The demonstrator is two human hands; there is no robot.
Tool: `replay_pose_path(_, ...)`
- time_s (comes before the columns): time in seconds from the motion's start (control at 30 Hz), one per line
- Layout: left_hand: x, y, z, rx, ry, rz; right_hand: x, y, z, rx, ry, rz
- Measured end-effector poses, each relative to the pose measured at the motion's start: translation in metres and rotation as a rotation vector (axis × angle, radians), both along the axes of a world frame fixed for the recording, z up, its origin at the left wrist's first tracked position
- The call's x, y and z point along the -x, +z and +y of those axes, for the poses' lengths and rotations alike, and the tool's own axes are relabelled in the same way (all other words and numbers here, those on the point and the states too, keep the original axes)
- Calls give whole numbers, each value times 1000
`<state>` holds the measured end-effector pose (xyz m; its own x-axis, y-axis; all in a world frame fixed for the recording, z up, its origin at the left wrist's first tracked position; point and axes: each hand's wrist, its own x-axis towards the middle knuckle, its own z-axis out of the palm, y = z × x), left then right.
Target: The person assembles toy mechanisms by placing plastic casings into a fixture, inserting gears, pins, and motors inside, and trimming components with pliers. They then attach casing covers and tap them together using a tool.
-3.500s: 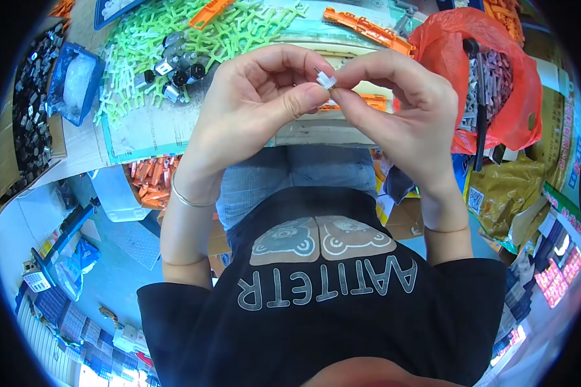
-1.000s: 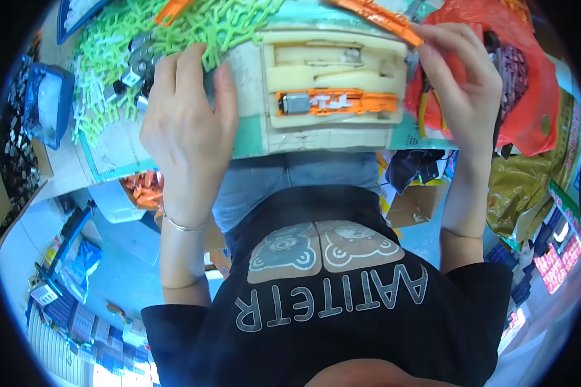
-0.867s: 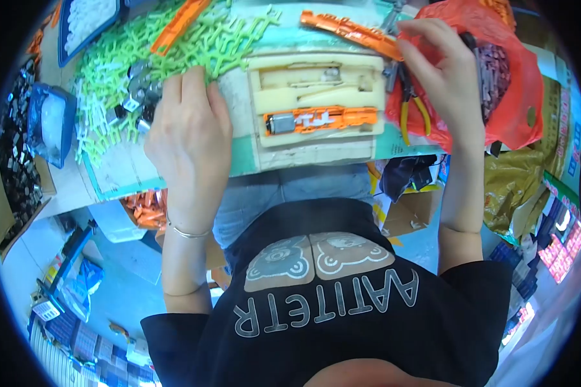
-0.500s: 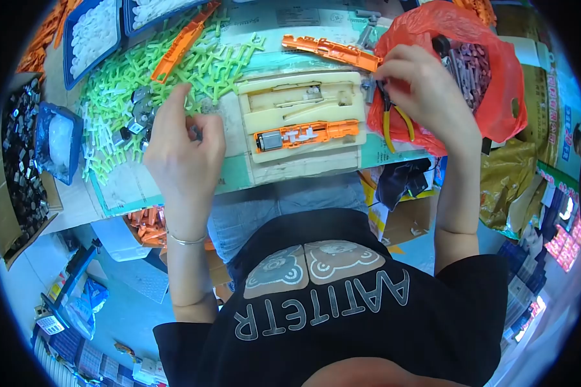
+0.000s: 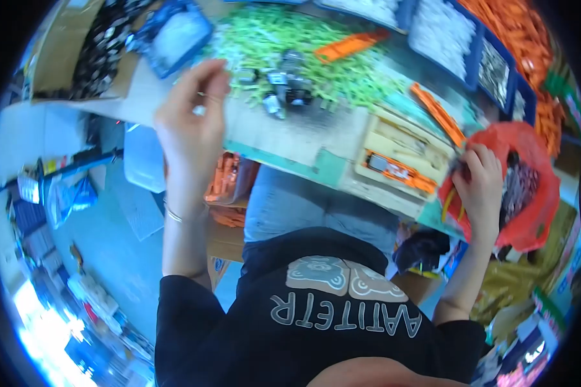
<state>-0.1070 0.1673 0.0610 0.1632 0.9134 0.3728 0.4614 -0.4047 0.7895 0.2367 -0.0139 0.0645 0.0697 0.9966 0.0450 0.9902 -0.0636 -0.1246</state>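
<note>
My left hand point(image 5: 197, 119) is raised off the table's left part, near the blue tray. Its fingers are curled towards the thumb, and a small pale spot shows between them, too blurred to name. My right hand point(image 5: 482, 180) is at the edge of the red plastic bag point(image 5: 542, 222), fingers bent together; what they pinch is hidden. Beneath it show yellow-handled pliers point(image 5: 461, 209). Left of that hand, a cream fixture block point(image 5: 377, 143) holds an orange plastic housing point(image 5: 414, 178) with a grey motor and white parts. Another orange shell point(image 5: 437, 114) lies behind the block.
Bright green plastic pieces point(image 5: 264, 35) are heaped at the back, with a third orange shell point(image 5: 348, 47) on top. Small motors point(image 5: 290, 80) cluster at the heap's front. Blue trays of white parts point(image 5: 442, 35) line the back right. A box of dark parts point(image 5: 103, 55) stands left.
The view has swung left. My left hand has moved left, away from the motors and green pieces. My right hand stays beside the red bag.
</note>
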Motion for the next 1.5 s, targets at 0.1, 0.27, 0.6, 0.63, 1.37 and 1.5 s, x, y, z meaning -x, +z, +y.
replay_pose_path(0.1, 52, 10, 47, -53, 111, 2, -2, -4, 1, -10, 30, 44)
replay_pose_path(0.27, 81, 4, 102, -249, 129, 449, -16, -21, -6, -33, -83, 296)
replay_pose_path(0.6, 68, 0, 124, -536, -12, 878, -40, -37, -12, -215, -434, 1066)
replay_pose_path(0.63, 69, 1, 124, -532, -14, 877, -40, -34, -13, -212, -436, 1064)
replay_pose_path(1.37, -52, 26, -22, 488, -490, -520, 81, 12, 47, -481, 77, 1250)
replay_pose_path(1.5, -60, 20, -22, 492, -528, -505, 75, 8, 48, -500, 86, 1206)
